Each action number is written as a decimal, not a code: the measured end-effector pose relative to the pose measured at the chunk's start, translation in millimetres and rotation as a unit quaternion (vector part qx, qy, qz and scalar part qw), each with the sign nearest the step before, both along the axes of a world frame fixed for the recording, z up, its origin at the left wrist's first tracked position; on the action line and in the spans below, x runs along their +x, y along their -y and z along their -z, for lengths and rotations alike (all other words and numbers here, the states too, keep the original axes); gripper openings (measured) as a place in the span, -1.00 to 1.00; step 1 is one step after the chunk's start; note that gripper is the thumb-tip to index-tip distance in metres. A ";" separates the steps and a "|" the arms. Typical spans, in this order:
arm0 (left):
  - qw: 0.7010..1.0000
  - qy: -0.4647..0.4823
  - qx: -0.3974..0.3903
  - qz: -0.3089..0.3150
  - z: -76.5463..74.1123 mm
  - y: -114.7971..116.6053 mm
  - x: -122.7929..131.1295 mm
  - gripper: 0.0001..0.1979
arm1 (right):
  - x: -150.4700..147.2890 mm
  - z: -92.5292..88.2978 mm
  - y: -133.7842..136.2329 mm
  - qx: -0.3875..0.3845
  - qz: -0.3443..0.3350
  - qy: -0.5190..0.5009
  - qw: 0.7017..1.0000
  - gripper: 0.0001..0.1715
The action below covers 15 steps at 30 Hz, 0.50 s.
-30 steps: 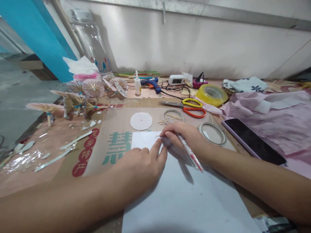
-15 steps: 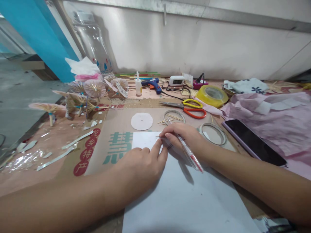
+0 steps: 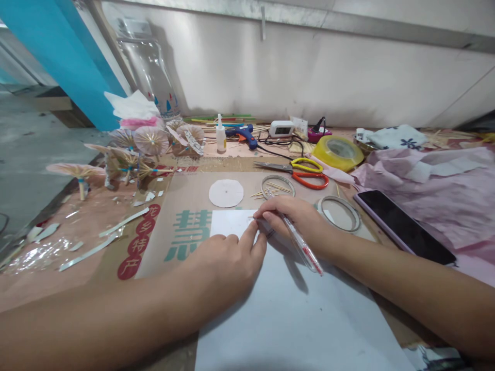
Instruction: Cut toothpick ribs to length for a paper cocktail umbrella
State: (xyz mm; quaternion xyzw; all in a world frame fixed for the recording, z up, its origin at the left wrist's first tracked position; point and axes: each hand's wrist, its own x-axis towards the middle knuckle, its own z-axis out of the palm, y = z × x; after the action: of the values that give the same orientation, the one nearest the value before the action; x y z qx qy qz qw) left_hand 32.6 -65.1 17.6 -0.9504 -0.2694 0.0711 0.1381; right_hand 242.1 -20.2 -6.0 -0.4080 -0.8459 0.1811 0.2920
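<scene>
My left hand lies on a white sheet of paper, index finger and thumb stretched forward, a small gap between them. The other fingers are mostly hidden. A clear pen with red inside slants through my right hand, which is closed around it. The right fingertips pinch together against the left index fingertip, near the paper's far edge. A tiny thin brown piece shows at those fingertips, too small to name. Beyond the paper lies a white paper disc with a dark centre dot.
Tape rings, toothpicks, scissors and a phone surround the paper. Behind stand a glue bottle, a glue gun and yellow tape. Small paper umbrellas and paper strips lie left, pink cloth right.
</scene>
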 end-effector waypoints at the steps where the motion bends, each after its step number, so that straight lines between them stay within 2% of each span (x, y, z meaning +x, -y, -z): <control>1: 1.000 -0.004 -0.004 0.000 -0.8 -0.3 0.4 -0.43 | -0.2 -0.3 0.0 0.000 -0.002 0.002 1.000 -0.79; 6: 1.000 -0.019 -0.022 -0.012 -3.4 -1.1 1.9 -0.42 | -0.7 -3.6 -0.1 -0.003 -0.001 0.007 1.000 -0.78; 12: 0.999 0.048 0.005 -0.022 4.8 -2.3 -3.3 -0.49 | 0.4 -5.4 0.1 -0.003 -0.008 0.012 1.000 -0.79; 15: 0.998 0.058 0.004 -0.029 4.3 -3.6 -3.3 -0.51 | 0.0 -5.1 0.0 0.008 -0.011 0.009 1.000 -0.81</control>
State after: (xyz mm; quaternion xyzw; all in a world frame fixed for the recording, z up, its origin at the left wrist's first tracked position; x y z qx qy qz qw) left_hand 29.3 -61.5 13.4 -0.9442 -0.3046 0.0185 0.1241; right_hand 242.1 -20.2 -0.9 -0.3981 -0.8545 0.1737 0.2851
